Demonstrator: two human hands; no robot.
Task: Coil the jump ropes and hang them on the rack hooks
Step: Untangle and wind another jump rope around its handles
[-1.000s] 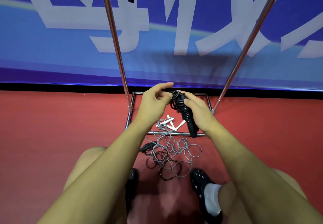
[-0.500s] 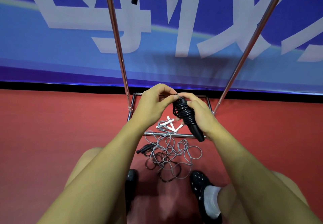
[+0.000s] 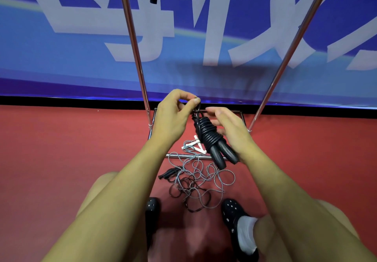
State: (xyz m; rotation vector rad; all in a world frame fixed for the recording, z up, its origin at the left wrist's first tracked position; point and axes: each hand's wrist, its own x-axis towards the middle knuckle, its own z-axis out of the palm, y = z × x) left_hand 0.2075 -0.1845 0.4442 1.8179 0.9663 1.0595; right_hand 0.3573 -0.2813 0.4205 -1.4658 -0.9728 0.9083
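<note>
Black rope (image 3: 207, 134) coiled tight, handles tog., L hand (image 3: 173, 116) pinching.

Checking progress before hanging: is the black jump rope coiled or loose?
Coiled: the black jump rope is wound around its paired handles, with the left hand pinching its top.

Left hand (image 3: 173, 116): raised from a second ago; thumb and forefinger now pinch the loop end of the cord, where earlier they only reached toward it.
Right hand (image 3: 230, 128): released; fingers now spread beside the coil, no longer wrapped round it.
Black jump rope (image 3: 210, 139): now hangs from the left pinch, both handles showing, slanted down-right.
</note>
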